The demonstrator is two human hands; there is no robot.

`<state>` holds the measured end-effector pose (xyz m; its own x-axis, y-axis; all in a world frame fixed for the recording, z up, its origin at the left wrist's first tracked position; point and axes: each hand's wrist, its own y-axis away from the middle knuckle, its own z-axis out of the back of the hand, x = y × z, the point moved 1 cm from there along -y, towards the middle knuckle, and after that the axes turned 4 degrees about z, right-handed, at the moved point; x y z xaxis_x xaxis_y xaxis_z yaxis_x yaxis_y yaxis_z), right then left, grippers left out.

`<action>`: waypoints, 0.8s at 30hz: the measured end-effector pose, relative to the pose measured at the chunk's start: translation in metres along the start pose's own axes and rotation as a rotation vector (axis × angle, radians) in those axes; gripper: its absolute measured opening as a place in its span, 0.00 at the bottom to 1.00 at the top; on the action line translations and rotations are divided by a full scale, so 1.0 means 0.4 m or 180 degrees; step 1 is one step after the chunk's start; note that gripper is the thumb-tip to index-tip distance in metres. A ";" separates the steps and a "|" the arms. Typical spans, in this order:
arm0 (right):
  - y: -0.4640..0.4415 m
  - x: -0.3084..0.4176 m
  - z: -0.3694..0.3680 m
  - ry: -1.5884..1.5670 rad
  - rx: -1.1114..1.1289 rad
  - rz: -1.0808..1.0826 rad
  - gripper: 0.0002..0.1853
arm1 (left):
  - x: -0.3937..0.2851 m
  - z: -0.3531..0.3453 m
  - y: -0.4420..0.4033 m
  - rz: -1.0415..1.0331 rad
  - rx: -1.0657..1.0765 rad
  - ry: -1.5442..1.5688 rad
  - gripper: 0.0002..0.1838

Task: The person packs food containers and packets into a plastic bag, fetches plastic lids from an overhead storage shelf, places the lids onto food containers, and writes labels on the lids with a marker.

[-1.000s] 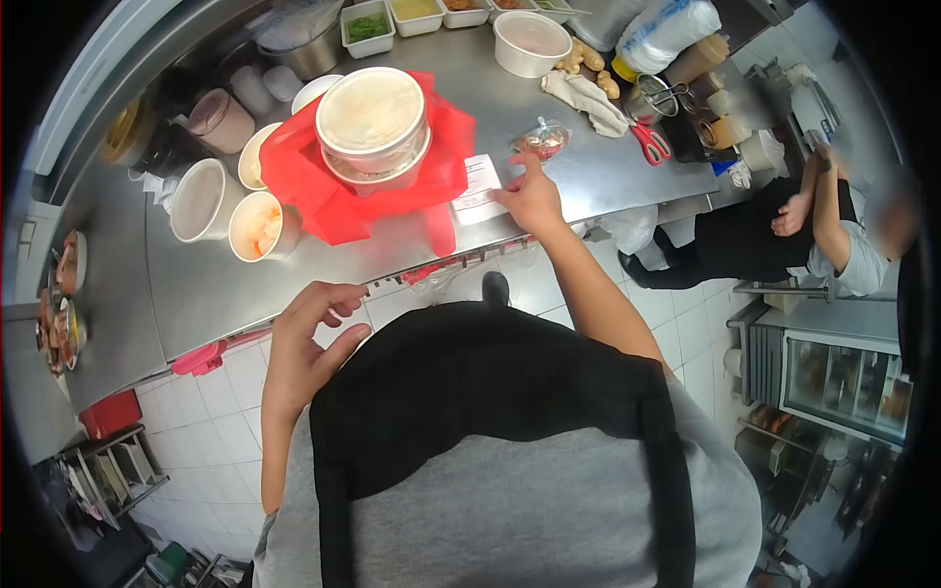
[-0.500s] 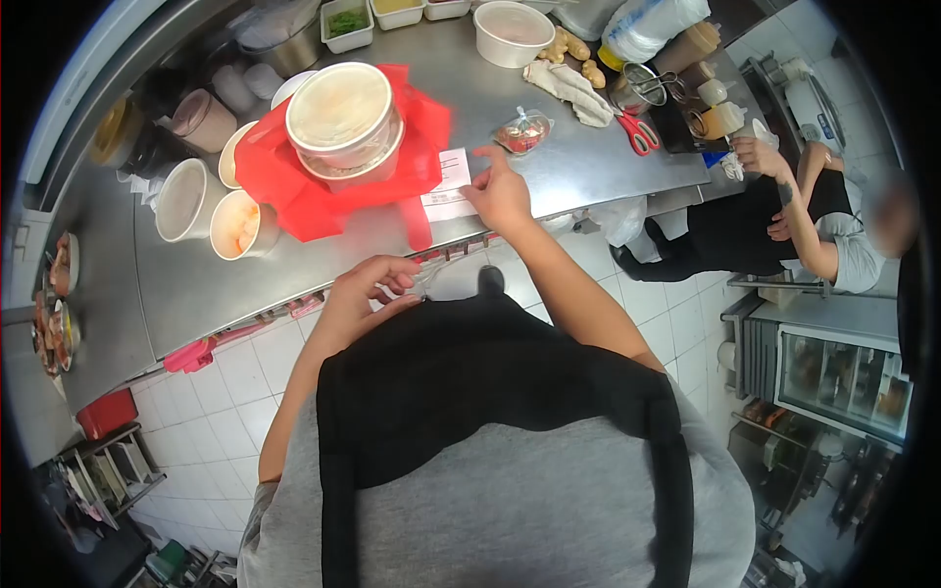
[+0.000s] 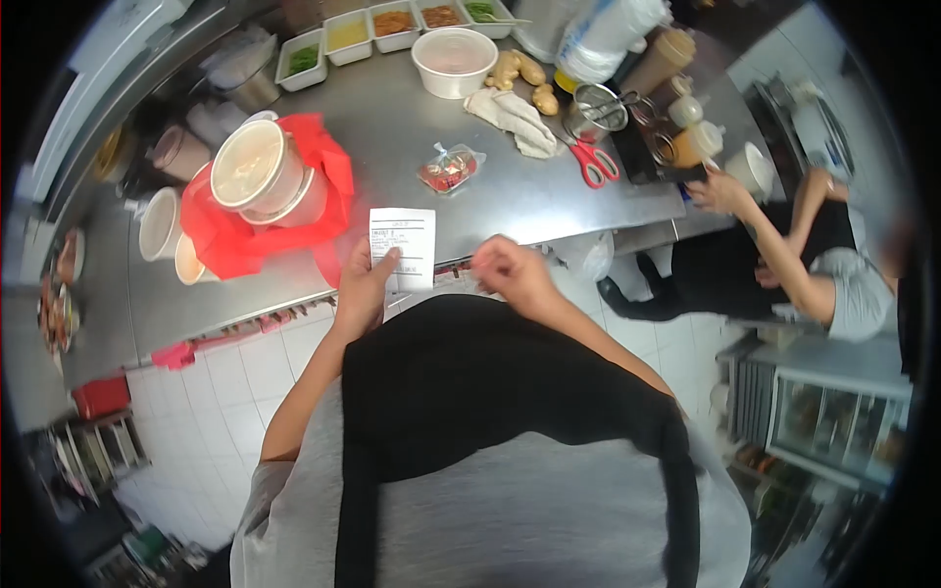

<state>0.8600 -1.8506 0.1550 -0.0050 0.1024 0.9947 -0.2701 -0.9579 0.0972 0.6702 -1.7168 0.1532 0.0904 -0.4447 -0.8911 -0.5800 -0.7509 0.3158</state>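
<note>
My left hand grips a printed paper receipt by its lower left side, thumb on top, just off the counter's front edge. To the receipt's right, my right hand hangs in the air with loosely bent fingers, slightly blurred, and nothing shows in it. On the counter to the left, a red bag lies spread around two stacked round tubs, the upper lidded tub sitting tilted on the lower tub. A small clear bag of red pieces lies beyond my hands.
Along the back of the steel counter stand several white trays and a round tub. Ginger, a cloth and red scissors lie on the right. A co-worker stands at the right, one hand near the bottles.
The receipt has come off the counter beside the red bag and is now in my left hand. My right hand has drawn back from it. The view has shifted.
</note>
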 end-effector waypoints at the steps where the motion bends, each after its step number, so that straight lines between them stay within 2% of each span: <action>1: -0.002 0.000 0.059 0.0366 -0.0003 -0.0052 0.10 | 0.016 -0.013 -0.003 -0.0068 -0.0251 0.0088 0.10; 3: -0.049 0.008 0.160 0.1084 -0.0052 -0.0097 0.12 | 0.049 -0.047 0.020 -0.0069 -0.0525 0.0174 0.10; 6: -0.165 0.123 0.188 0.2646 0.0107 0.0628 0.19 | 0.112 -0.098 0.056 -0.0093 -0.0786 0.0346 0.13; 9: -0.294 0.142 0.117 0.3157 0.0400 0.0502 0.22 | 0.135 -0.173 0.120 -0.0047 -0.1069 0.0577 0.15; 12: -0.354 0.111 0.077 0.3464 0.0661 0.0755 0.20 | 0.127 -0.204 0.201 -0.0246 -0.1300 0.0391 0.15; 15: -0.424 0.082 0.112 0.3611 0.1291 0.0975 0.20 | 0.154 -0.126 0.258 -0.0294 -0.1706 0.0400 0.14; 18: -0.475 0.073 0.157 0.2561 0.1618 0.1877 0.21 | 0.155 -0.084 0.301 -0.0249 -0.1962 0.0639 0.13; 19: -0.454 0.101 0.166 0.2315 0.1636 0.1467 0.20 | 0.154 -0.070 0.306 -0.0281 -0.1994 0.0706 0.13; 22: -0.402 0.064 0.157 0.1340 0.0538 0.1842 0.19 | 0.142 -0.039 0.322 -0.0385 -0.1995 0.0723 0.12; 23: -0.356 0.057 0.151 0.1260 0.0140 0.1309 0.22 | 0.136 -0.026 0.327 -0.0388 -0.1975 0.0646 0.12; 24: -0.304 0.044 0.129 0.1515 -0.0215 0.1503 0.24 | 0.130 -0.011 0.328 -0.0403 -0.1949 0.0571 0.12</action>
<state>0.9426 -1.7460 0.1625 -0.5570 -0.2014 0.8057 -0.1942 -0.9117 -0.3622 0.6024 -1.8405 0.1498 0.2925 -0.3692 -0.8821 0.0057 -0.9218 0.3877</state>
